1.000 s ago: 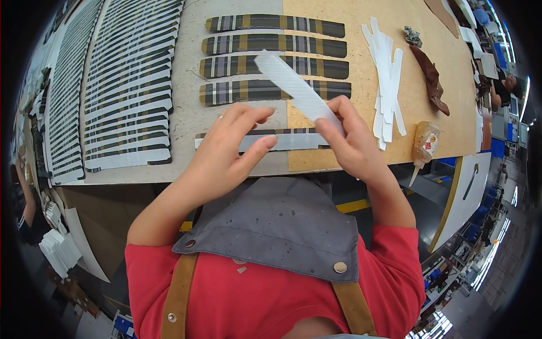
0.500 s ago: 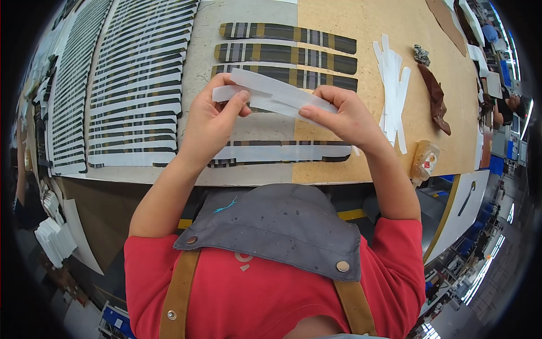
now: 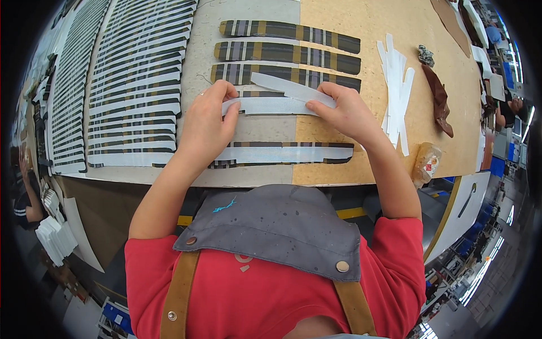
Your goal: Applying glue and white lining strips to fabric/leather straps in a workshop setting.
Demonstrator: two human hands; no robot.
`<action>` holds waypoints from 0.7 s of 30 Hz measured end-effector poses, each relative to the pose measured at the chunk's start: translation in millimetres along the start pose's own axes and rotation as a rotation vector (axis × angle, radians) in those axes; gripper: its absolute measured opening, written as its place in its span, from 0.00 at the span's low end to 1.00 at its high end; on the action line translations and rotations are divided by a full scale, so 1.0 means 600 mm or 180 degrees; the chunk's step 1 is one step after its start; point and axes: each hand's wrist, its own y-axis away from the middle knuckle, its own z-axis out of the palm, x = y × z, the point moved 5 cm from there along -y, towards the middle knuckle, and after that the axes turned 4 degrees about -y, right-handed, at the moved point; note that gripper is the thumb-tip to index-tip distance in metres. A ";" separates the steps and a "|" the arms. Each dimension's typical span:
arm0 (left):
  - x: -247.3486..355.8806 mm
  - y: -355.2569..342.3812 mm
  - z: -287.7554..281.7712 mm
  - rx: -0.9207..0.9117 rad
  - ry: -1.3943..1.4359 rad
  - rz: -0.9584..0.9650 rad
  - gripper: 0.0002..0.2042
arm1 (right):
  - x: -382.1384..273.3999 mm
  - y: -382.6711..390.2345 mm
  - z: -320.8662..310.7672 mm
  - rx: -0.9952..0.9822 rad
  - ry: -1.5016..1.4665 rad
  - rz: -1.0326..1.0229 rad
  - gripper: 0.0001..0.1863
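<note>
We see both forearms rising from bent elbows beside the apron (image 3: 271, 223) and angling inward over the table (image 3: 265, 131), so the hands face each other. The left hand (image 3: 206, 121) is arched, its knuckles up and its fingertips curled toward the thumb, leaving a narrow gap that takes the left end of the lower white strip (image 3: 274, 106). The right hand (image 3: 347, 111) points up and to the left, its thumb laid over the right end of the upper white strip (image 3: 282, 86) and its fingers folded closely behind; we cannot tell whether it also grips the lower one. The upper strip slants up and leftward from that grip, its far end free. The lower strip runs nearly level along a plaid piece (image 3: 264, 94), whose dark edge shows above it. Nearer the apron, we see another plaid piece backed with white (image 3: 282, 152).
</note>
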 end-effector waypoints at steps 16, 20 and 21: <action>0.004 -0.004 0.003 0.0008 -0.0259 0.0260 0.07 | -0.010 0.003 0.008 0.0073 0.0545 -0.0064 0.15; 0.005 -0.004 0.004 0.0023 -0.0325 0.0329 0.07 | -0.006 0.004 0.011 0.0116 0.0605 -0.0244 0.13; 0.005 -0.004 0.005 0.0003 -0.0351 0.0324 0.07 | -0.007 0.004 0.012 0.0134 0.0625 -0.0268 0.13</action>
